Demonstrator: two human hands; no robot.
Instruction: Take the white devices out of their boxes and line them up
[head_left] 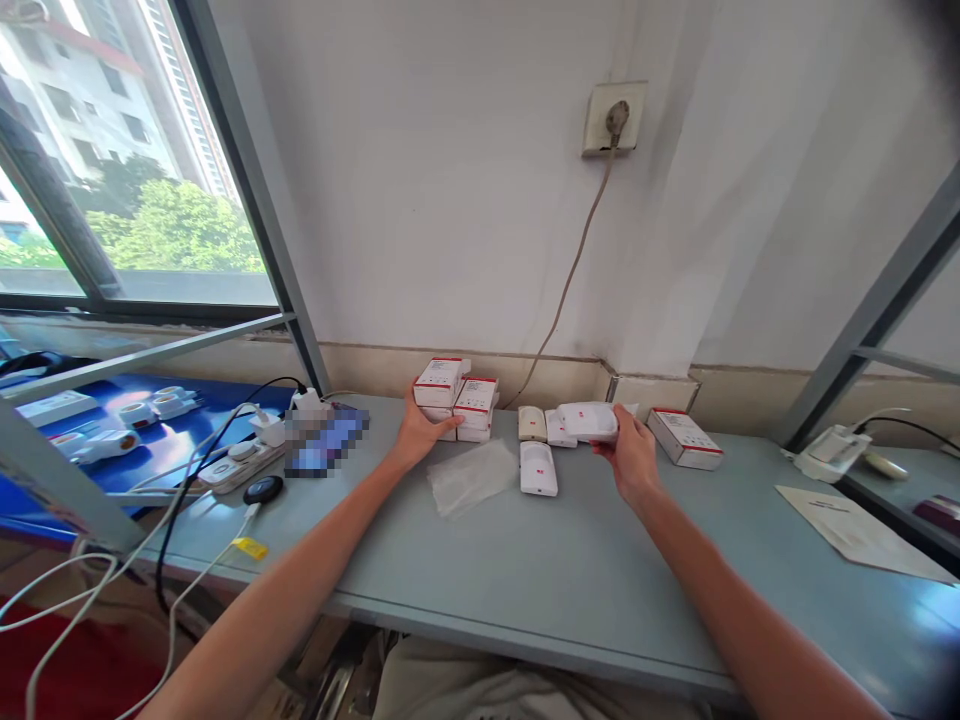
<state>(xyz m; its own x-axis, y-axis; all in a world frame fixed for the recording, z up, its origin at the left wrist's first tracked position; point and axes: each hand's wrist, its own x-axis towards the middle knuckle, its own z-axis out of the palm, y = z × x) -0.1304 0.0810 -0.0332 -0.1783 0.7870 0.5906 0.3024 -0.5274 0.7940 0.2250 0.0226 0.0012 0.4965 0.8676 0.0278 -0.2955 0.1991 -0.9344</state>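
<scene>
Several small white boxes with red edges [476, 397] are stacked near the back of the grey table. My left hand [420, 430] is closed around the left side of this stack, thumb at the front. My right hand [632, 452] grips the right end of a white device [587, 421], which seems to be in a clear bag. Beside it are a cream device [532, 424] and another white one, partly covered. A white device [538, 470] lies in front of them. An empty-looking clear plastic bag [474, 478] lies flat before the boxes.
A single white box [685, 439] sits right of my right hand. At the left are a power strip [244, 462], a blurred phone-like item [330, 440], a black round object [263, 489] and cables. Paper [862, 528] lies at the right, near a charger [832, 452] and metal frame.
</scene>
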